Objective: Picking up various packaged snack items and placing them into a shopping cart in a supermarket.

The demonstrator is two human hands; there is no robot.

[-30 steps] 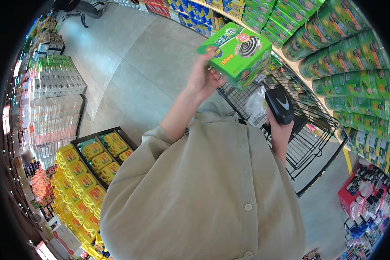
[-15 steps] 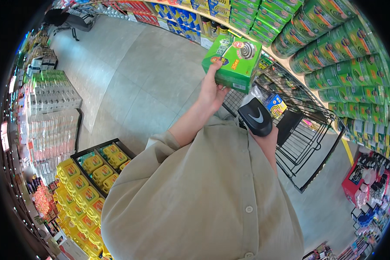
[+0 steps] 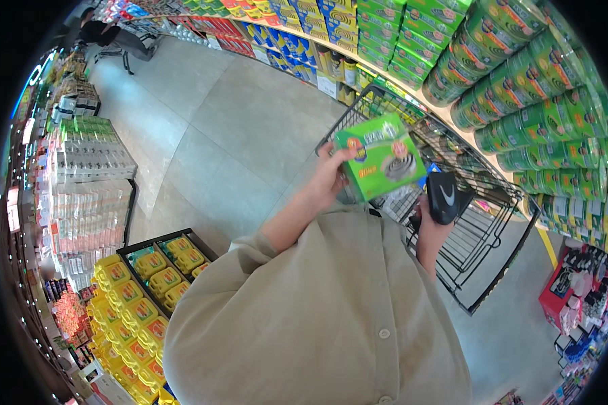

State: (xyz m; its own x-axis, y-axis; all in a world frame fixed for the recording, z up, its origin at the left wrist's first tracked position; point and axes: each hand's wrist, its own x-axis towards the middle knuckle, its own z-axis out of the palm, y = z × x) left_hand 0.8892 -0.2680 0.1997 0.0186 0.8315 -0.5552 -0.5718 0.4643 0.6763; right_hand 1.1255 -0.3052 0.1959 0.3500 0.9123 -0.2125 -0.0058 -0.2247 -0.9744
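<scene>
My left hand (image 3: 327,177) grips a green box (image 3: 380,162) with a black spiral printed on its top. It holds the box over the black wire shopping cart (image 3: 493,246) at the upper right of my body. My right hand (image 3: 431,228) is closed on a black handheld scanner (image 3: 442,197), just right of the box and also over the cart. Part of a blue box (image 3: 427,174) shows in the cart, mostly hidden behind the green box and scanner.
Shelves with green tubs (image 3: 507,81) and boxes (image 3: 412,34) run along the upper right. Yellow jugs (image 3: 128,297) fill a display at lower left, beside wrapped stacks (image 3: 91,196). A person (image 3: 115,37) with another cart is far upper left. A red display (image 3: 564,283) stands lower right.
My left hand has brought the green box down, lower over the cart. The scanner in my right hand has shifted and turned. The far person appears slightly farther into view.
</scene>
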